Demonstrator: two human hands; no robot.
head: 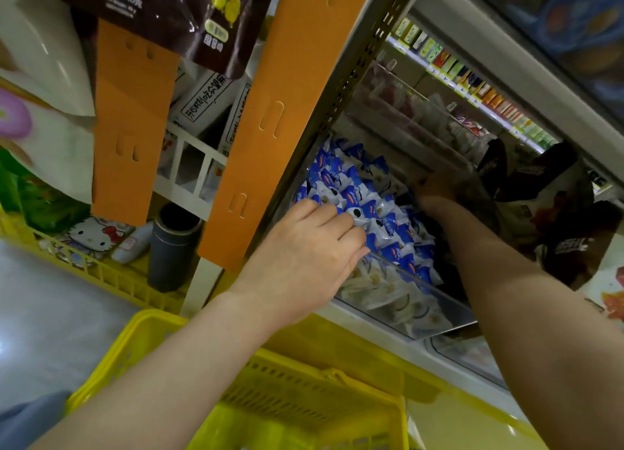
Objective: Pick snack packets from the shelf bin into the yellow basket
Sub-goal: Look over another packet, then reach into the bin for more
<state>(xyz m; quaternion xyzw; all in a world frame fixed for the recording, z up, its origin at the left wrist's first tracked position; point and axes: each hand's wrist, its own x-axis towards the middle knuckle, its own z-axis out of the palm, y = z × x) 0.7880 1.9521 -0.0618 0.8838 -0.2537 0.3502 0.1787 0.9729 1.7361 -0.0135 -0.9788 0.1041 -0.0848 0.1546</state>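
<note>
Left hand: your left hand lies on the snack packets at the near left corner of the shelf bin, fingers bent down into the pile. The fingertips and thumb are buried, so you cannot tell whether it has hold of a packet.
Right hand: your right hand reaches to the far right side of the bin. It is dim and blurred, and its grip cannot be made out.
Snack packets: blue-and-white, heaped across the bin from the far edge to the near wall. Paler ones show through the clear front wall. The print is too small to read.
Shelf bin: clear-walled, tilted in this view. Your right forearm hides its right edge.
Yellow basket: the yellow basket sits below the bin under your left forearm. The bottom edge of the picture cuts it off, and the part of its inside in view shows no packets.
Orange strips: two orange strips hang left of the bin, covering the shelf behind.
Dark bags: dark bags at the right, in shadow, labels unreadable.
</note>
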